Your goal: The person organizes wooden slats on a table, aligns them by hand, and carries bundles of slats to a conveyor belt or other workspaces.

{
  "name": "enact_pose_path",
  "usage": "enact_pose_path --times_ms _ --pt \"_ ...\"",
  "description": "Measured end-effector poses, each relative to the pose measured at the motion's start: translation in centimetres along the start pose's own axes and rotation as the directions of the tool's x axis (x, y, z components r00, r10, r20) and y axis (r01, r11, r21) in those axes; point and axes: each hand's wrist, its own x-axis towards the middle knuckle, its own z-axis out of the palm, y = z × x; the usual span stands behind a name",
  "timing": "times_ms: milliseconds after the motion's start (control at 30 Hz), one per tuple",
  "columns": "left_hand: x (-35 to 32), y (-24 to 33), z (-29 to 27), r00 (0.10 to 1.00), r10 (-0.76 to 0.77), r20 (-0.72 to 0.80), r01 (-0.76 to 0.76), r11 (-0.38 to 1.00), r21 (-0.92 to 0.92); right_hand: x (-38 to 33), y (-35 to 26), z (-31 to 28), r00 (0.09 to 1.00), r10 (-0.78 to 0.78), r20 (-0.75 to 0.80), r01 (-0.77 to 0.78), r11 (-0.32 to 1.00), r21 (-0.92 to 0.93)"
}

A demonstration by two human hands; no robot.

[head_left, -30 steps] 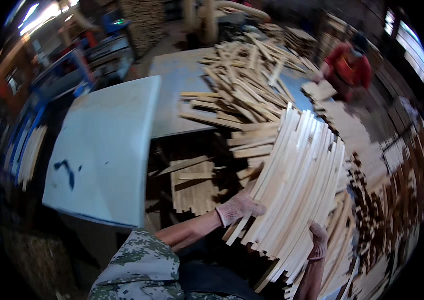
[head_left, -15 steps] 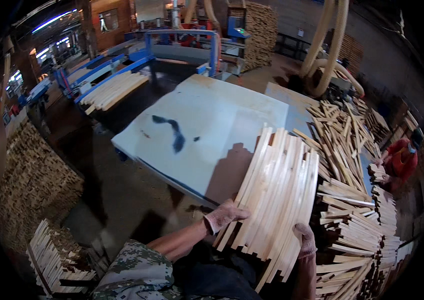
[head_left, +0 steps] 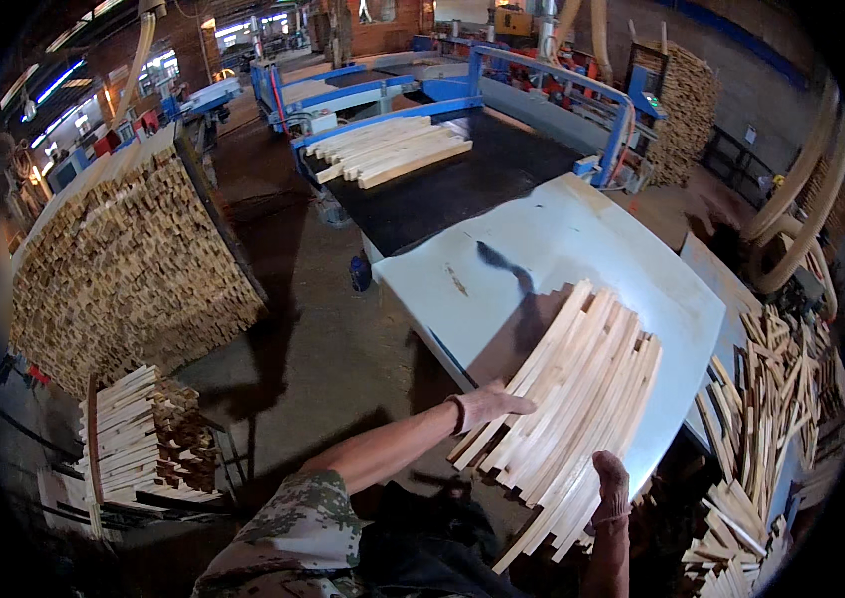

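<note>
A wide layer of pale wooden strips, laid side by side with uneven ends, is held between my hands above the near part of a white tabletop. My left hand, in a thin work glove, grips the layer's left edge with the thumb on top. At the right edge, near the close end, my gloved right hand presses against the strips, thumb up; its other fingers are mostly hidden. The strips' near ends hang past the table toward me.
Beyond the tabletop, more strips lie on a black conveyor bed beneath a blue machine frame. A tall wood stack and a smaller one stand left. Loose strips are heaped right. A dark bottle stands by the conveyor.
My view has swung left, bringing the left stacks and conveyor further in. The held strips are now more over the white tabletop, still between both hands.
</note>
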Motion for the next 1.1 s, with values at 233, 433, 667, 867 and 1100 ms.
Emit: enact_pose_path --times_ms 233,433,667,867,1100 --pt "14.5 4.1 -19.2 0.992 -0.101 -0.069 0.111 0.982 0.154 17.1 0.2 12.5 0.997 -0.032 -0.072 0.027 0.998 -0.057" --pt "28.5 11.1 -37.9 0.979 -0.162 0.120 0.156 0.986 0.059 33.2 -3.6 29.9 0.976 0.043 -0.212 -0.061 0.995 -0.078" --pt "27.9 15.7 -43.0 0.980 -0.195 0.029 0.196 0.978 -0.076 34.7 -6.8 38.5 0.962 0.137 -0.238 -0.102 0.983 0.154" --pt "31.7 20.9 -65.2 0.968 -0.231 0.095 0.231 0.973 0.017 46.4 -7.4 57.6 0.985 -0.113 -0.128 0.084 0.974 -0.210" --pt "30.8 21.9 -72.6 0.961 -0.130 0.245 0.008 0.897 0.442 46.7 -6.7 65.3 0.981 -0.086 -0.172 0.072 0.994 -0.084"
